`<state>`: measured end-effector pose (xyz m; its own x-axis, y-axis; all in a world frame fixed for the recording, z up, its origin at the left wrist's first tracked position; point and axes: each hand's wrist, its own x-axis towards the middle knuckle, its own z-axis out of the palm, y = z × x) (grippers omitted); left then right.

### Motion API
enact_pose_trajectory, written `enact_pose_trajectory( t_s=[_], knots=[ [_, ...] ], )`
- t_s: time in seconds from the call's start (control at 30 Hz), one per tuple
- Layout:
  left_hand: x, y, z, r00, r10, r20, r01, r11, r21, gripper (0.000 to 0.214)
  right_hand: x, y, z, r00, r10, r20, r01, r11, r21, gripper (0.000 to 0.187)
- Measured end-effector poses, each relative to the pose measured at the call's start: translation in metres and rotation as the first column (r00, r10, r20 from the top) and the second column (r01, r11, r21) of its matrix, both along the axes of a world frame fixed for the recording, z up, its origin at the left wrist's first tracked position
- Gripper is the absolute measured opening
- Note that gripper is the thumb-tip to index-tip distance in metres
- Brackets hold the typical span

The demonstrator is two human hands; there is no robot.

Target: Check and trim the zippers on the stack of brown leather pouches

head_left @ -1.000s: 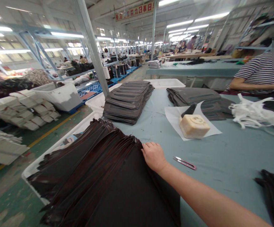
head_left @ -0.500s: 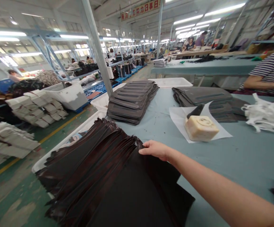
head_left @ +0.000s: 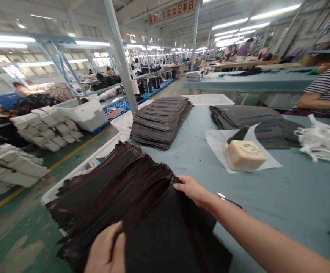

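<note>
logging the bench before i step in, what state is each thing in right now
black sheets, fanned and overlapping
right hand, pinching a sheet's corner
left hand, at a sheet's edge, grip unclear
grey stack, piled, edges uneven
block, resting on paper
paper, one corner raised
white strips, heaped loosely
snips, lying down, partly hidden
lights, lit

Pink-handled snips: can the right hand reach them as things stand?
Probably yes: the snips lie on the table nearby, nothing seen resting on them, though the right hand is pinching the black sheet.
</note>
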<state>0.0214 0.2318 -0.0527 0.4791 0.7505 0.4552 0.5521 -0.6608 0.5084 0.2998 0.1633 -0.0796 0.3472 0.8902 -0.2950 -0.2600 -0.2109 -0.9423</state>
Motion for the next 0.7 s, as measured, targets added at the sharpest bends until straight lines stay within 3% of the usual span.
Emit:
enact_pose_trajectory(
  t_s=[0.07,0.13,0.23,0.33,0.4,0.57,0.7],
  knots=[
    [0.054,-0.001,0.005,0.970,-0.236,-0.053,0.236,0.972,-0.018,0.027,0.000,-0.001,-0.001,1.000,-0.001,0.018,0.000,1.000,0.016,0.016],
    [0.106,0.002,0.003,0.902,-0.425,-0.078,0.420,0.905,-0.068,0.031,0.001,-0.002,-0.001,0.998,-0.010,0.070,0.008,1.000,0.022,0.013],
    [0.155,0.017,-0.014,0.855,-0.508,-0.104,0.498,0.861,-0.106,0.034,0.004,-0.008,-0.003,0.992,-0.020,0.127,0.020,1.000,0.003,0.005],
    [0.166,0.037,-0.033,0.869,-0.481,-0.116,0.466,0.874,-0.138,0.036,0.007,-0.018,-0.007,0.991,0.013,0.131,-0.011,1.000,-0.020,0.005],
    [0.162,0.043,-0.036,0.878,-0.464,-0.118,0.445,0.882,-0.157,0.036,0.008,-0.022,-0.010,0.994,0.017,0.109,-0.016,1.000,-0.010,0.005],
    [0.163,0.022,-0.014,0.928,-0.359,-0.102,0.360,0.933,-0.010,0.023,0.009,-0.018,-0.013,0.996,-0.082,0.019,0.080,0.994,0.080,0.012],
    [0.171,0.000,-0.005,0.899,-0.427,-0.101,0.427,0.904,-0.022,0.017,0.009,-0.016,-0.012,0.997,-0.078,0.006,0.077,0.991,0.110,0.008]
  ],
)
